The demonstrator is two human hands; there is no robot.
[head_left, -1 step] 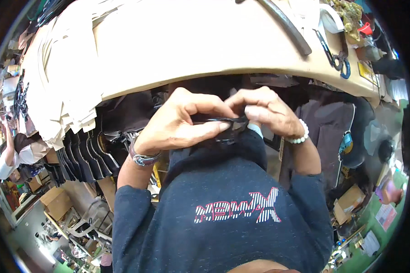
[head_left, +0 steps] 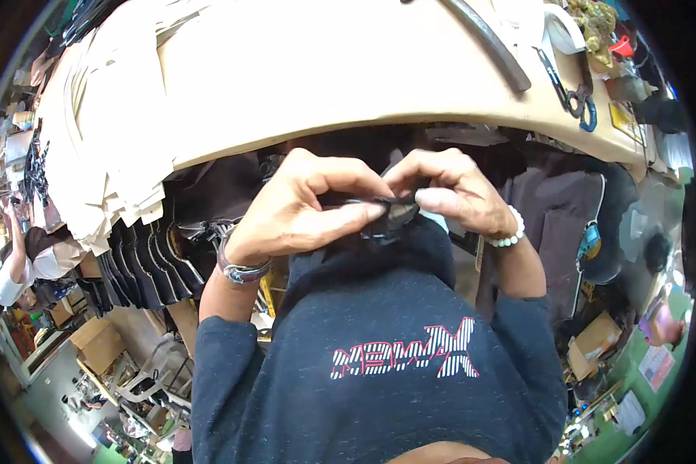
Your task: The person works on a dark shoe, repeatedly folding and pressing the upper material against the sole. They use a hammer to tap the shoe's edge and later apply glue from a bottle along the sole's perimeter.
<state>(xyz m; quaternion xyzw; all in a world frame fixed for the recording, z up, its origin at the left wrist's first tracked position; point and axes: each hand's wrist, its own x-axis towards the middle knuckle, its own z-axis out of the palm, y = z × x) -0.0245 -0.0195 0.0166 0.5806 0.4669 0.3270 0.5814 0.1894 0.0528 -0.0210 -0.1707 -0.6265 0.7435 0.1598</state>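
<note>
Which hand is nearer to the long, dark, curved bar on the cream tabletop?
Right. The right hand is below and slightly left of the bar's lower end in the picture; the left hand sits farther off to the left.

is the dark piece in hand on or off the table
Off: the left hand pinches the dark piece, short of the table.

And here, between the broad cream worktable (head_left: 325, 85) and a dark blue T-shirt (head_left: 410, 410), a brown-strapped left hand (head_left: 301, 205) pinches a small, glossy black piece (head_left: 382, 223) beside a curled, white-beaded right hand (head_left: 462, 192).
</note>
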